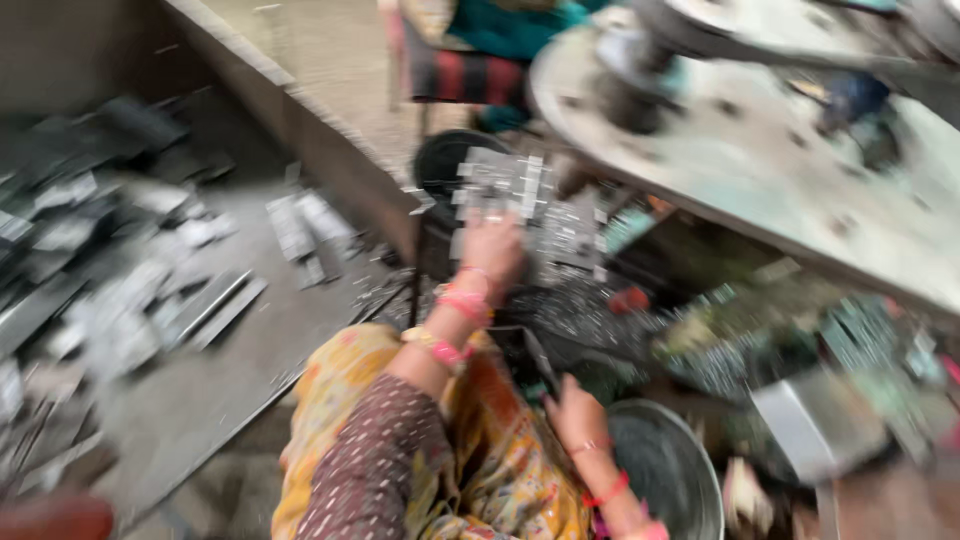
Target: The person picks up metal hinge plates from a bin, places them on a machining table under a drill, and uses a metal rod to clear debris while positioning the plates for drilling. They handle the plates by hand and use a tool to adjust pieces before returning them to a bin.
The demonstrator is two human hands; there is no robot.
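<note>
While the view is blurring with motion, the left hand (492,250) is reaching forward, fingers curled and pressing on a punched metal sheet (520,205) lying at the edge of a dark work area, below a large grey machine table (760,170). Nearer the body, the right hand (575,412) is resting beside the rim of a round metal bowl (665,470); whether its fingers are gripping anything cannot be told. Metal scraps (110,280) are lying scattered over the floor to the left.
</note>
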